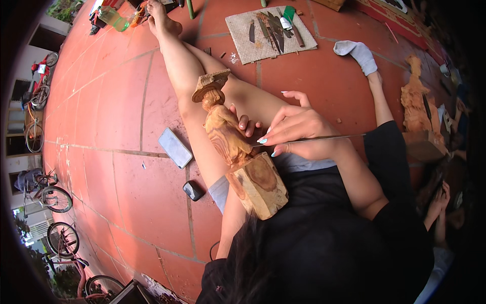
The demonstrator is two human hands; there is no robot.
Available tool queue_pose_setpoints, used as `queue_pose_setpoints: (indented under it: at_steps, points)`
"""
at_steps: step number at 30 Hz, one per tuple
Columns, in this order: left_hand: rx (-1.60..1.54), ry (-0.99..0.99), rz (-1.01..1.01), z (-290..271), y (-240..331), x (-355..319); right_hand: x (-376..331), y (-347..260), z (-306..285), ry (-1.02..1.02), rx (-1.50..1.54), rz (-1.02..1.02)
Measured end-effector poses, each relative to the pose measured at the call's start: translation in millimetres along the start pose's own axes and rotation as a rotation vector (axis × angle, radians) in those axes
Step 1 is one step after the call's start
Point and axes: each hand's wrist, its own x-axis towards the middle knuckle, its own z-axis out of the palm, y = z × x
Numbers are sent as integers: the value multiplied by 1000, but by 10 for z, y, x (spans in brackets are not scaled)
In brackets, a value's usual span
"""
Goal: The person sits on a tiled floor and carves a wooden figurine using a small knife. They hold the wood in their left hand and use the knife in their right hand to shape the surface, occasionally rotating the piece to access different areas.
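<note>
A carved wooden figurine (223,129) with a wide-brimmed hat leans across my lap on its uncut block base (258,185). My left hand (246,124) is closed around it from behind; only some fingertips show past its side, and the palm is hidden. In my right hand (306,129) I pinch a slim, straight metal carving tool (329,137). Its tip meets the lower part of the figurine, just above the block. The tool's other end extends back past my right wrist.
Beyond my legs, a woven mat (248,30) holds several knives and blades (273,31). On the red tiled floor to my left lie a phone (175,147) and a small black case (193,190). At right stands another wood carving (417,101), near another person's hands (439,202). Bicycles (56,198) line the far left.
</note>
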Motion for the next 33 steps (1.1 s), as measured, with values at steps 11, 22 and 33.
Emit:
queue_pose_setpoints:
  at_steps: [11, 22, 33]
  points:
    - [-75, 27, 23, 23, 6, 54, 80, -27, -112, -83, -26, 1]
    - [-146, 175, 11, 52, -65, 285, 150, 90, 160, 179, -333, 7]
    - [-312, 138, -137, 111, -62, 278, 160, 25, 106, 161, -332, -4]
